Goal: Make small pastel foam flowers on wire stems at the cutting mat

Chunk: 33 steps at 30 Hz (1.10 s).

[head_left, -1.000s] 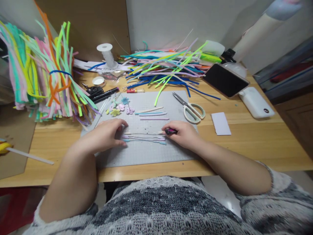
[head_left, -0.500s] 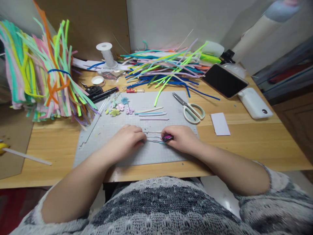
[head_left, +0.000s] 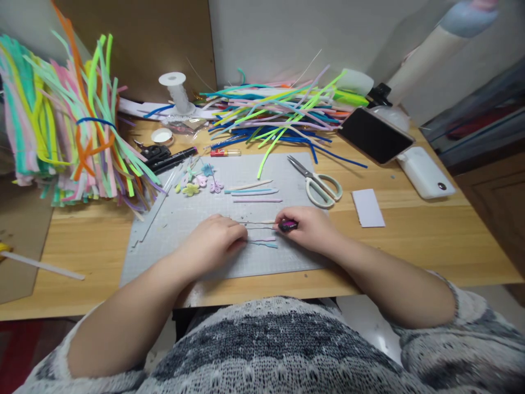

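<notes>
My left hand [head_left: 219, 238], fingers curled down, rests on the grey cutting mat [head_left: 287, 262] over the left ends of several thin pipe cleaners [head_left: 262, 241]. Their middles look stripped to bare wire, and their right tips keep white, pink and blue fuzz. How the fingertips meet them is hidden. In my right hand [head_left: 307, 227] is a small black-and-purple tool [head_left: 288, 225], its exact kind unclear. That hand is closed around it near the right ends of the upper wires. Just beyond, cut pipe cleaners [head_left: 256, 192] lie in a group.
Scissors [head_left: 315, 183] lie at the mat's upper right, small fuzzy flowers [head_left: 191, 189] at its upper left. Behind are a loose pile of pipe cleaners [head_left: 283, 106] and a spool [head_left: 178, 93]. A phone [head_left: 375, 135], power bank [head_left: 426, 174] and white card [head_left: 368, 208] sit right; a tied bundle [head_left: 94, 137] stands left.
My right hand has shifted slightly up and right with the black-and-purple tool, uncovering the fuzzy tips of the lower pipe cleaners. My left hand stays nearly in place.
</notes>
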Each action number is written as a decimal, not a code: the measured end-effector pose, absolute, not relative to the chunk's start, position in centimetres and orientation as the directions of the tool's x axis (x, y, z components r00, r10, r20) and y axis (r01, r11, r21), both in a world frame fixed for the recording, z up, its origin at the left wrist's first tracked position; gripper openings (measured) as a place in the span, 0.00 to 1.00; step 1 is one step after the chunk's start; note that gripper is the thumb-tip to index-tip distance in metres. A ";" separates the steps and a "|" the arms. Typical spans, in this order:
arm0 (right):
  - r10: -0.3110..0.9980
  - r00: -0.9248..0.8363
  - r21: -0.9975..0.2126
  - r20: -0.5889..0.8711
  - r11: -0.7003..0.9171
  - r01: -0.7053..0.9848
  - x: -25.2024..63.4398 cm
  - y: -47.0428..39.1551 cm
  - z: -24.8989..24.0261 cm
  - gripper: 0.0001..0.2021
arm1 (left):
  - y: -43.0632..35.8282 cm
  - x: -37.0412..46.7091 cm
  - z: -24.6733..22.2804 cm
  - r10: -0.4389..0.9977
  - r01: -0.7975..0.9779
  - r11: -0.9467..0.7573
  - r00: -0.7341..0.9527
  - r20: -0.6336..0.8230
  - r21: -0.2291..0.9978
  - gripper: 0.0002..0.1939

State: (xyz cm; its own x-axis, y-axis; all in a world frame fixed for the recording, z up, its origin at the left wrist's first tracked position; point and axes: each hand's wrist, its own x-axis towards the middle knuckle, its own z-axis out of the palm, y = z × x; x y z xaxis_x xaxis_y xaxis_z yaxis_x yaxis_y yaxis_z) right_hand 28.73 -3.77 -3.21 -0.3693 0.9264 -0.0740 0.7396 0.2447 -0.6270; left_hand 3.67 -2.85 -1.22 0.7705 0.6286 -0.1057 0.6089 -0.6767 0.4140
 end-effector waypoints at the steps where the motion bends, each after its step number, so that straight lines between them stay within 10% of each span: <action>1: 0.938 -0.345 -0.668 -0.042 0.230 0.708 29.0 -3.6 -3.2 0.05 | -2.7 3.5 -1.0 0.667 0.634 -0.646 0.740 -0.090 0.425 0.07; 12: 0.908 -0.416 -0.676 0.042 0.332 0.657 29.1 -2.7 -4.1 0.07 | 0.1 -2.0 0.7 0.991 0.985 -0.001 0.024 -0.128 0.173 0.15; 22: 0.897 -0.442 -0.560 0.008 0.370 0.741 28.1 -2.7 -4.2 0.08 | 0.2 -1.7 0.5 0.991 0.957 -0.008 0.045 -0.124 0.289 0.17; 29: 0.930 -0.355 -0.718 0.090 0.308 0.624 28.7 -2.4 -4.8 0.04 | 0.2 -1.3 -0.3 0.991 0.813 -0.078 0.127 -0.045 0.578 0.17; 33: 0.953 -0.282 -0.800 0.113 0.255 0.543 28.8 -2.4 -4.6 0.04 | -0.2 0.0 -0.4 0.992 0.388 0.028 0.100 -0.072 0.921 0.20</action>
